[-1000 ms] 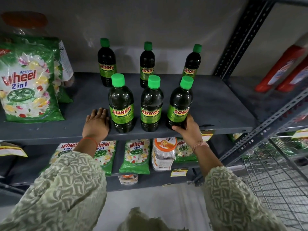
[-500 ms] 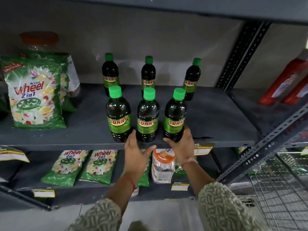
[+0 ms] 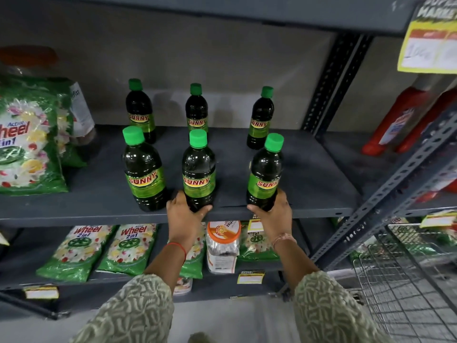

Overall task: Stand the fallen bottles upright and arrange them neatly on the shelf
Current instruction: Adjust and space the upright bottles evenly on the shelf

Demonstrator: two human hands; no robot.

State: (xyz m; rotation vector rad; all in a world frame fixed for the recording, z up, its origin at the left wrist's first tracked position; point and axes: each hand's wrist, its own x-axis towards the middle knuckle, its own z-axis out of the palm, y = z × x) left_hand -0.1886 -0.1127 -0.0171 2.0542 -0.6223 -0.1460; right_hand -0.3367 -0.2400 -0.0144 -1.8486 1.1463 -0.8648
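Six bottles stood upright on the shelf (image 3: 309, 184), three front, three back. Your left hand (image 3: 184, 215) gripped the base of the middle front bottle (image 3: 198, 169). Your right hand (image 3: 274, 215) gripped the base of the right front bottle (image 3: 265, 173), both at the shelf's front edge.

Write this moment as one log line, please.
left hand on front middle bottle | right hand on front right bottle | all six upright | shelf
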